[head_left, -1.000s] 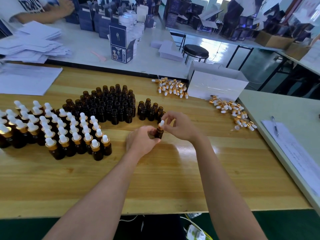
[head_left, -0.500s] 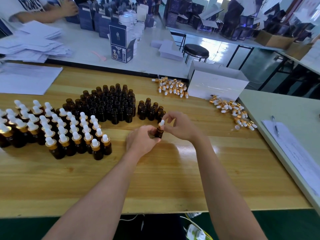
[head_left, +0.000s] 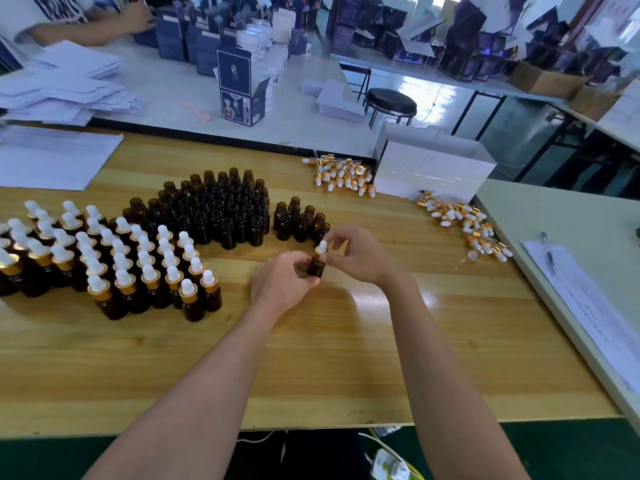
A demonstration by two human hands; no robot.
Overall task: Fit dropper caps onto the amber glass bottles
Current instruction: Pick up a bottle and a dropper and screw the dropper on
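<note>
At the middle of the table point(head_left: 346, 358), the right hand point(head_left: 356, 256) pinches the dropper cap point(head_left: 322, 247) on the amber bottle point(head_left: 317, 267), which the left hand point(head_left: 284, 282) grips upright in curled fingers. Uncapped bottles point(head_left: 301, 220) stand just beyond at twelve o'clock, capped bottles point(head_left: 121, 258) at nine, loose caps point(head_left: 464, 223) at two. Started tilted, the cap could cross-thread; a slipping knuckle could topple neighbours.

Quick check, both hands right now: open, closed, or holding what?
Left hand: closed around the amber bottle, holding it upright.
Right hand: pinching the dropper cap on that bottle.
</note>
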